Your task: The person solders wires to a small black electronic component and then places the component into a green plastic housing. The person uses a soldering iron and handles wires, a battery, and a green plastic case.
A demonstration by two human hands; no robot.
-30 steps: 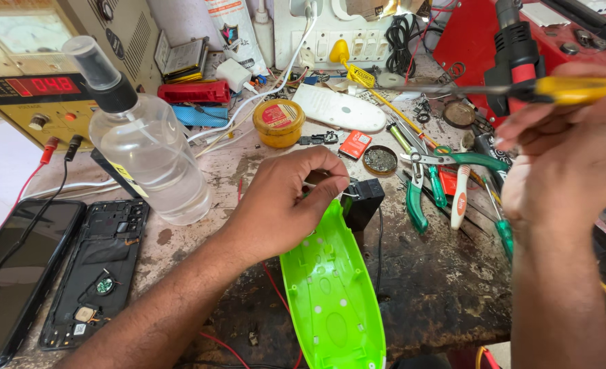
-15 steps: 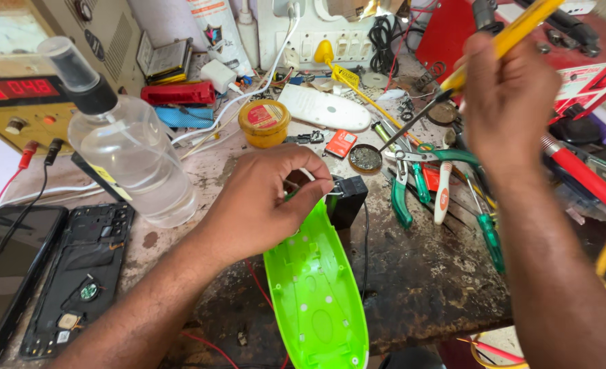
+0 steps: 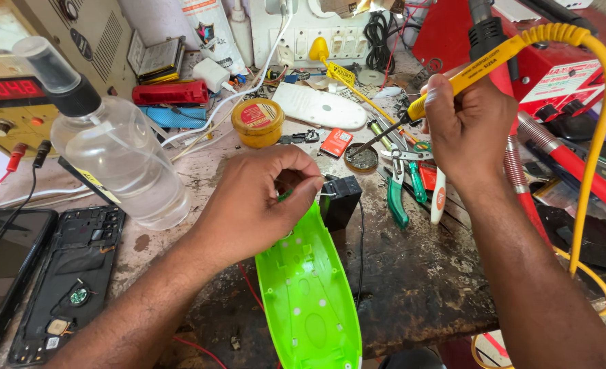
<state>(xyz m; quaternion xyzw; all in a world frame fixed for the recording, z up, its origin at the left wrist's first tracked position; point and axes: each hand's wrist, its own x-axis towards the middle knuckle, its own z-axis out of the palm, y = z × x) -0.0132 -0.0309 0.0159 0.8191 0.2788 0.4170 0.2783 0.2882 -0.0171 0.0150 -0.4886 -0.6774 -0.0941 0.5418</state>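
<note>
One green shell (image 3: pixel 307 287) is pinned at its far end by the left hand (image 3: pixel 255 205), fingers curled shut on it; its long axis runs away from the viewer. Beyond the shell, up and right, one soldering iron (image 3: pixel 480 65) is gripped in the closed right hand (image 3: pixel 470 130), tip dipped toward one small tin (image 3: pixel 365 158).

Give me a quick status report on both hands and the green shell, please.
Left hand pinching top end of green shell. Right hand gripping yellow soldering iron, tip over small round tin. Black block beside shell.
</note>
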